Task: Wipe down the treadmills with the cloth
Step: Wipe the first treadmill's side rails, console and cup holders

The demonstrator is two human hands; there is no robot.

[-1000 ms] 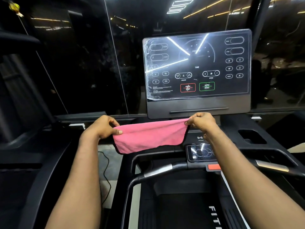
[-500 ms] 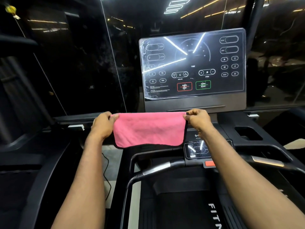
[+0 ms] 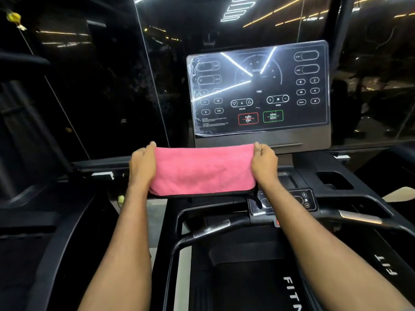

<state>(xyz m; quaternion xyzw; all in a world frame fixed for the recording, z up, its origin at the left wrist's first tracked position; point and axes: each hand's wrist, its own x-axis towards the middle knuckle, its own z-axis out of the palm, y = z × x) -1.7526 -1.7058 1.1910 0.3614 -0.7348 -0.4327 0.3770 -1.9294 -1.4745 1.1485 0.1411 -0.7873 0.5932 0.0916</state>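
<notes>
The left hand (image 3: 142, 162) is sitting below and to the left of the console screen (image 3: 258, 90). Its fingers are curling round the left edge of the pink cloth (image 3: 202, 170), and the thumb tip is showing above the top corner. The cloth is hanging stretched flat between the two hands, just under the console screen's lower left corner. Its black-trimmed bottom edge is hanging free; whether it is touching the treadmill cannot be told. The right hand (image 3: 265, 162) is sitting directly below the console screen's middle, pinching the cloth's right edge near the top corner with curled fingers. Further right, below the console screen, a small glossy control panel (image 3: 301, 199) is showing partly behind the right forearm. A dark recess (image 3: 334, 180) is lying below the screen's right end.
</notes>
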